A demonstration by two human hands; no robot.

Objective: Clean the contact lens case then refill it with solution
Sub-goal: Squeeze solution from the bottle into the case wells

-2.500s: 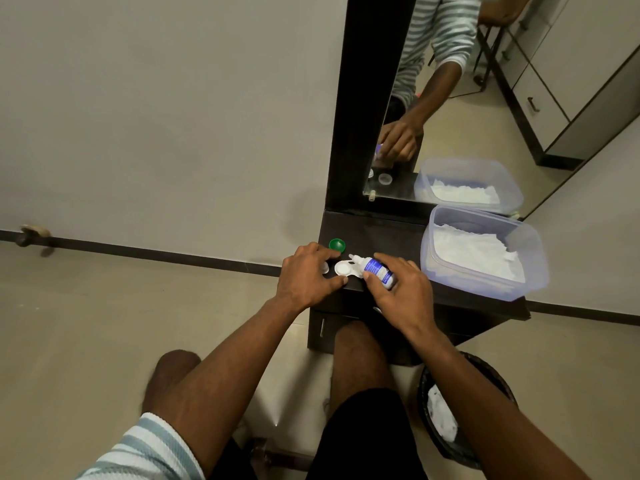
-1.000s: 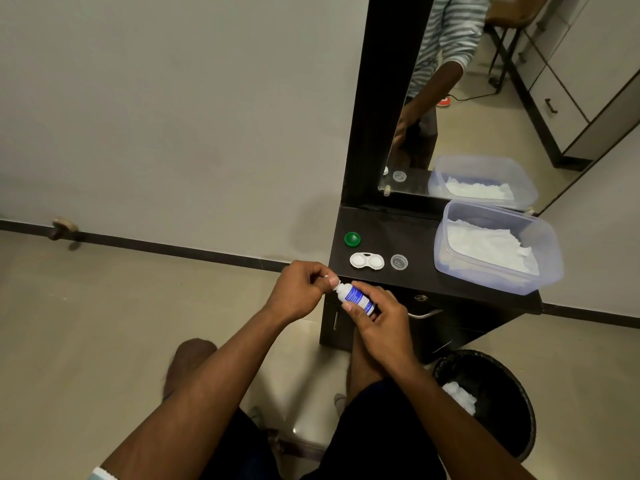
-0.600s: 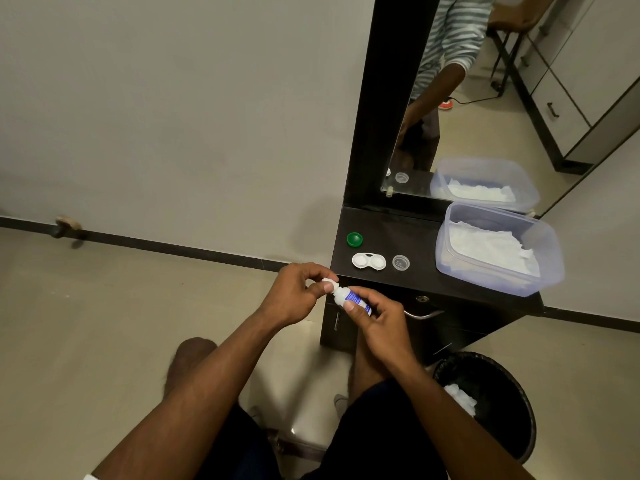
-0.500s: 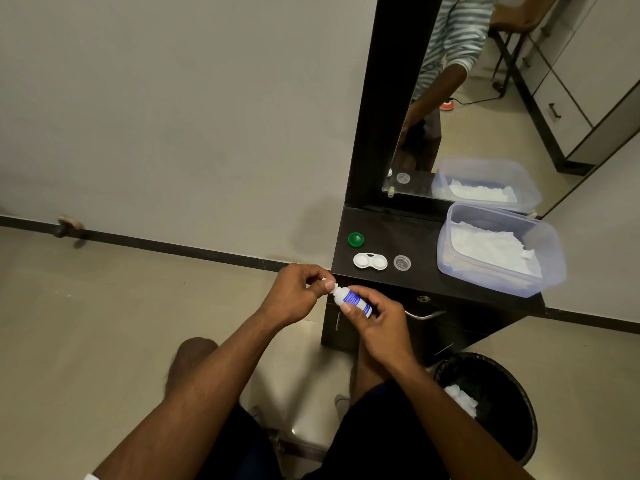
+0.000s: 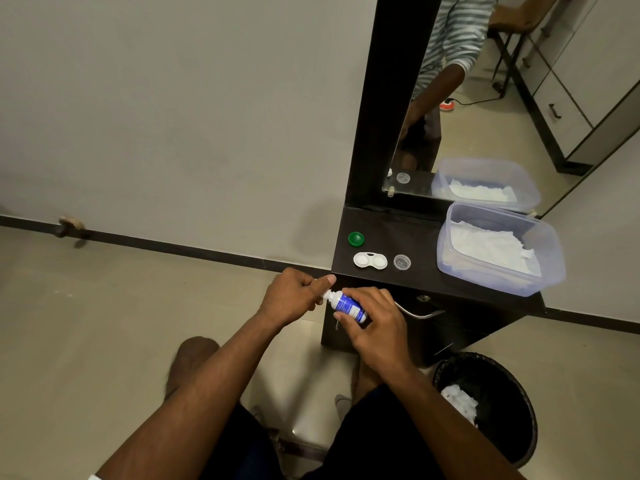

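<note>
The white contact lens case (image 5: pixel 370 261) lies open on the dark vanity top (image 5: pixel 408 233), both wells uncovered. A green cap (image 5: pixel 355 238) rests behind it and a clear cap (image 5: pixel 402 262) to its right. In front of the vanity edge, my right hand (image 5: pixel 374 323) grips the small blue-labelled solution bottle (image 5: pixel 348 306), tilted with its tip to the left. My left hand (image 5: pixel 294 296) pinches the bottle's white tip with thumb and fingers; the bottle's cap is hidden under those fingers.
A clear plastic tub (image 5: pixel 498 247) with white tissues stands on the right of the vanity top. A mirror (image 5: pixel 485 98) rises behind it. A black bin (image 5: pixel 488 407) holding used tissue sits on the floor at lower right. A drawer handle (image 5: pixel 420 311) is below the top.
Both hands left the case on the vanity top and drew the bottle back toward me. My left hand has closed on the bottle's tip and keeps working at it.
</note>
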